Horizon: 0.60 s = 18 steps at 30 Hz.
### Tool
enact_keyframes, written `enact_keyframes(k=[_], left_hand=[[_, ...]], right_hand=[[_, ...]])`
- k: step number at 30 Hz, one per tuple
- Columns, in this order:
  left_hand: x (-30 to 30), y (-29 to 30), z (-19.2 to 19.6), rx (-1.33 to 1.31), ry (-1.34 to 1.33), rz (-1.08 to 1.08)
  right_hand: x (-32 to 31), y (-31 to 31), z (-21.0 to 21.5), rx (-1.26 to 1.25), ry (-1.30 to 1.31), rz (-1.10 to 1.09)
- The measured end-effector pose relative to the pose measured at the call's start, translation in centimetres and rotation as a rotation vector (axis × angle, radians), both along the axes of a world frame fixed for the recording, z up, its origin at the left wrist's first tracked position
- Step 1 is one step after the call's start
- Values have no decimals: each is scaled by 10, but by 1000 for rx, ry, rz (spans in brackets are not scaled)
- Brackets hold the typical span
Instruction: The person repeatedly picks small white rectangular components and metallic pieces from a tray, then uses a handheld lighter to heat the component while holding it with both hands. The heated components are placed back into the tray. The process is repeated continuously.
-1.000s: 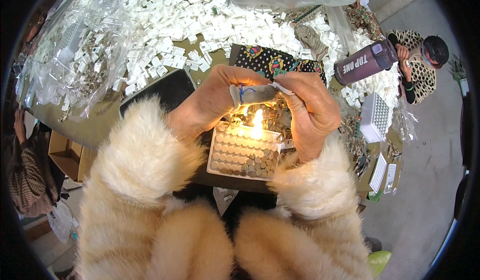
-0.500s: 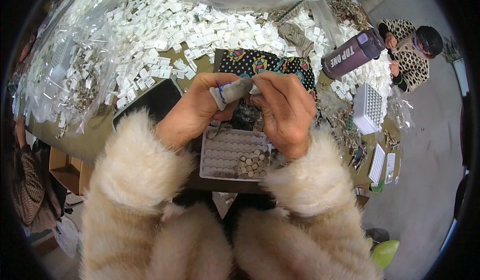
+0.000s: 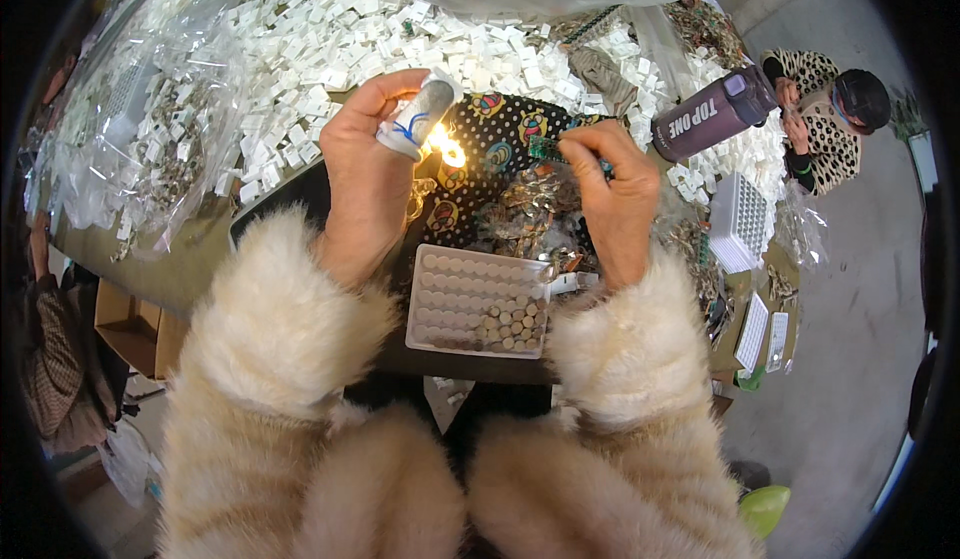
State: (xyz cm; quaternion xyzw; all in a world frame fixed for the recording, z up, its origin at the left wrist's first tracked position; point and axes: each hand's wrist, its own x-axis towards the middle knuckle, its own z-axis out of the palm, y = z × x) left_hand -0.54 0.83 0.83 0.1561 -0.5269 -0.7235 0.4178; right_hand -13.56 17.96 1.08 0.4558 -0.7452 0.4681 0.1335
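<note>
My left hand [image 3: 365,164] is closed on a lit string light [image 3: 447,149], a warm glare with thin wire loops hanging below it. A whitish-grey finger cover [image 3: 425,109] with blue thread is on one of its digits. To the right, my right hand [image 3: 615,184] pinches a small green circuit board strip [image 3: 546,149] between thumb and fingers. A black cloth [image 3: 520,124] with dots and colourful figures lies behind and between the hands. On it sits a tangle of copper-coloured wire bundles [image 3: 535,204]. Nearer me, a clear plastic tray [image 3: 450,284] holds round coin-like pieces [image 3: 515,324].
A large heap of small white plastic cases [image 3: 300,69] spreads over the table. Clear bags [image 3: 170,149] lie left; a dark purple bottle [image 3: 712,114] and stacked white trays [image 3: 738,221] lie right. Another person [image 3: 825,119] works at the far right.
My hands have moved apart from each other. A bright light now shows at my left hand, and the green strip is visible in my right fingers. The tray appears slightly farther right.
</note>
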Motion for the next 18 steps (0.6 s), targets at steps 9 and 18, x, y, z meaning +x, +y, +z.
enact_keyframes(k=[9,18], left_hand=[[-2,1,-5,-60,-59,-70],[0,1,-8,-121,-161,-199]], right_hand=[[27,-14,-7,455,349,386],[23,-11,-21,635,421,231]])
